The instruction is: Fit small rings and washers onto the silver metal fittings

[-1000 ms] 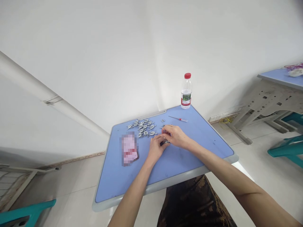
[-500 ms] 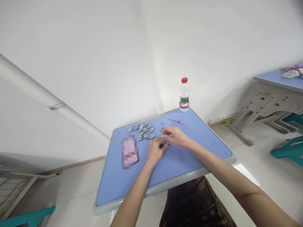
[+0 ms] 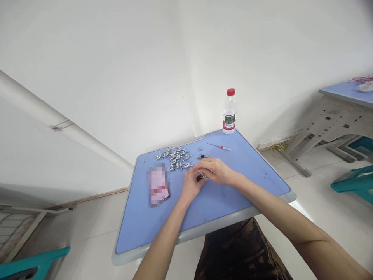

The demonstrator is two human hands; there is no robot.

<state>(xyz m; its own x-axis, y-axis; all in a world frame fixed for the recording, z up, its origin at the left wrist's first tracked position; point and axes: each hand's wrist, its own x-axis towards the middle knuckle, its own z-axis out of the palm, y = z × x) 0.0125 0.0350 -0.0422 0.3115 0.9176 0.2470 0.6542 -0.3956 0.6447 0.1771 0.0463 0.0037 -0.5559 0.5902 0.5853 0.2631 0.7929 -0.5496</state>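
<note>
My left hand (image 3: 192, 182) is closed on a small metal part (image 3: 202, 177) with a dark section, low over the blue table (image 3: 227, 202). Bent over the same part from the right, my right hand (image 3: 216, 170) has its fingers pressed together at the left fingertips. Whatever the right fingertips pinch is hidden. Just beyond the right hand lies a small dark and silver piece (image 3: 203, 156). To the left of it is a pile of several similar silver metal parts (image 3: 176, 157).
A phone-like pink object (image 3: 159, 186), blurred out, lies at left. A red-handled screwdriver (image 3: 223, 147) and tiny metal bits (image 3: 200, 149) are farther back. A red-capped water bottle (image 3: 229, 112) stands at the back corner, near the wall.
My right hand has moved left and down onto the part in my left hand, covering more of it. The small dark piece behind it shows more now. The view has shifted slightly.
</note>
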